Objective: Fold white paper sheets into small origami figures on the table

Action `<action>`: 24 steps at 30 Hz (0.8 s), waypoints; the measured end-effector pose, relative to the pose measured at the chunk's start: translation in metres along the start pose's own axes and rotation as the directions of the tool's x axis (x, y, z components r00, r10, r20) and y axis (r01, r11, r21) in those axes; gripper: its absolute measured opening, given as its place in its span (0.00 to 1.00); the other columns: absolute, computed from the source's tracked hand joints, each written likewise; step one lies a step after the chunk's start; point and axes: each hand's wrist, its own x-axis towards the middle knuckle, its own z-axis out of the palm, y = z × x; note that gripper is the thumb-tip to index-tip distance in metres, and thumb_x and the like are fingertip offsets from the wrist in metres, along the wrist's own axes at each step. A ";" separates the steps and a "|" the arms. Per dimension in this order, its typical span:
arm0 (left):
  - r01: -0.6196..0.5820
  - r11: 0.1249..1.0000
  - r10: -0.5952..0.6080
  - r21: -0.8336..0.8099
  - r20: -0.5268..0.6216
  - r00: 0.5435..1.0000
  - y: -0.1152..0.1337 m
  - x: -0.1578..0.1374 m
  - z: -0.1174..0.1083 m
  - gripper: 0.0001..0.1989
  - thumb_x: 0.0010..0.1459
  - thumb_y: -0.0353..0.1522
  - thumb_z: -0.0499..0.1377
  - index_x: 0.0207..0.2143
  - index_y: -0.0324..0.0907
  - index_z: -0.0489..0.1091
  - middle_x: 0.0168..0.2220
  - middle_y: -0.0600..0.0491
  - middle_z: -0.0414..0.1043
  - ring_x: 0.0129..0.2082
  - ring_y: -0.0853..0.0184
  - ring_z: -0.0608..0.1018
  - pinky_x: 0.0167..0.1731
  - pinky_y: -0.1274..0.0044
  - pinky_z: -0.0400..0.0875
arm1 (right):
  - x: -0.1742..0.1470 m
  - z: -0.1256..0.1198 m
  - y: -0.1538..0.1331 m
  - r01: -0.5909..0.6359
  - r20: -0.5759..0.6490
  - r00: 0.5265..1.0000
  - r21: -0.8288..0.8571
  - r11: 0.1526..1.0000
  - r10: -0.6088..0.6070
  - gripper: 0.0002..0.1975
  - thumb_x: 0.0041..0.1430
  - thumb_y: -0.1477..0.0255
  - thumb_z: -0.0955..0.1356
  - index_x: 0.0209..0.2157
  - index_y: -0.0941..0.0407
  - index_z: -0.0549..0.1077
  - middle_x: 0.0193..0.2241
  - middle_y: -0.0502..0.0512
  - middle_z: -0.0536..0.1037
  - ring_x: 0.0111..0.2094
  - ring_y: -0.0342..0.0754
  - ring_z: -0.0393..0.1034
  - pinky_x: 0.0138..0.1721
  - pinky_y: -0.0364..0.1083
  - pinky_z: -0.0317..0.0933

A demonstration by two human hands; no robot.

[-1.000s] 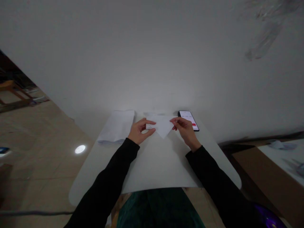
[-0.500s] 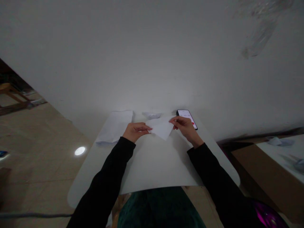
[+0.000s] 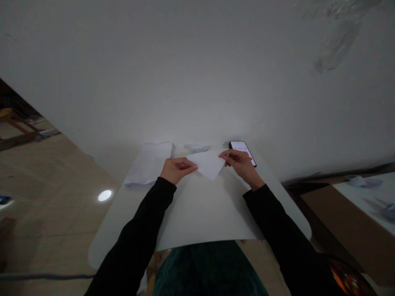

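A folded sheet of white paper [image 3: 209, 164] is stretched between my two hands above the white table [image 3: 206, 218]. Its lower edge comes to a point facing me. My left hand [image 3: 178, 169] pinches its left corner between thumb and fingers. At the right corner, my right hand [image 3: 239, 163] grips the paper with thumb and fingertips. Behind the paper lies a small folded white paper piece [image 3: 197, 148], partly covered by it. A stack of white paper [image 3: 151, 162] lies beside my left hand. Just beyond my right hand is a phone [image 3: 240, 145] with a lit timer screen.
A grey wall [image 3: 197, 74] rises right behind the table. To the right stands another surface [image 3: 378, 193] with crumpled whitish pieces on it and a brown side panel [image 3: 345, 226]. Tiled floor [image 3: 70, 197] and a wooden stool [image 3: 15, 123] are at the left.
My left fingers have closed flatter on the paper's left corner, and its top edge now looks straighter. It hides more of the small piece behind. My right hand has barely moved.
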 end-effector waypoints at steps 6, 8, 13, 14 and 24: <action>0.037 0.998 -0.040 -0.046 -0.047 0.998 -0.006 0.002 0.003 0.10 0.40 0.34 0.70 0.24 0.39 0.75 0.26 0.50 0.78 0.26 0.67 0.79 0.31 0.73 0.76 | -0.001 0.001 -0.006 0.002 -0.007 1.000 0.008 1.000 -0.002 0.10 0.51 0.62 0.71 0.30 0.54 0.78 0.25 0.50 0.77 0.20 0.40 0.64 0.23 0.43 0.60; 0.026 0.998 -0.028 -0.052 -0.051 0.998 -0.008 0.004 0.004 0.11 0.40 0.34 0.70 0.25 0.38 0.74 0.24 0.52 0.76 0.24 0.69 0.77 0.29 0.76 0.74 | -0.001 0.002 -0.007 0.005 -0.003 1.000 0.002 1.000 -0.005 0.11 0.51 0.61 0.71 0.30 0.54 0.78 0.25 0.50 0.77 0.20 0.40 0.64 0.23 0.43 0.60; -0.011 0.990 0.001 -0.138 -0.068 0.998 -0.006 0.005 0.006 0.16 0.41 0.32 0.69 0.28 0.41 0.65 0.21 0.61 0.68 0.20 0.76 0.73 0.24 0.82 0.69 | -0.001 0.001 -0.005 0.022 0.019 1.000 0.001 1.000 -0.022 0.08 0.53 0.64 0.71 0.31 0.54 0.79 0.26 0.50 0.78 0.21 0.40 0.65 0.24 0.42 0.60; -0.019 0.988 0.008 -0.156 -0.068 0.998 -0.005 0.005 0.006 0.16 0.42 0.32 0.69 0.27 0.41 0.63 0.21 0.61 0.67 0.20 0.76 0.73 0.24 0.82 0.69 | -0.001 0.001 -0.005 0.021 0.028 0.999 0.009 1.000 -0.021 0.08 0.53 0.65 0.71 0.31 0.54 0.79 0.26 0.50 0.78 0.21 0.39 0.65 0.23 0.42 0.60; -0.053 0.996 0.048 -0.070 -0.068 0.997 -0.005 0.006 0.001 0.05 0.48 0.31 0.63 0.28 0.39 0.77 0.23 0.54 0.73 0.21 0.72 0.74 0.24 0.78 0.72 | -0.005 0.000 -0.010 -0.075 0.064 0.995 0.085 0.993 0.070 0.11 0.46 0.65 0.75 0.32 0.56 0.80 0.22 0.52 0.79 0.20 0.40 0.68 0.24 0.43 0.64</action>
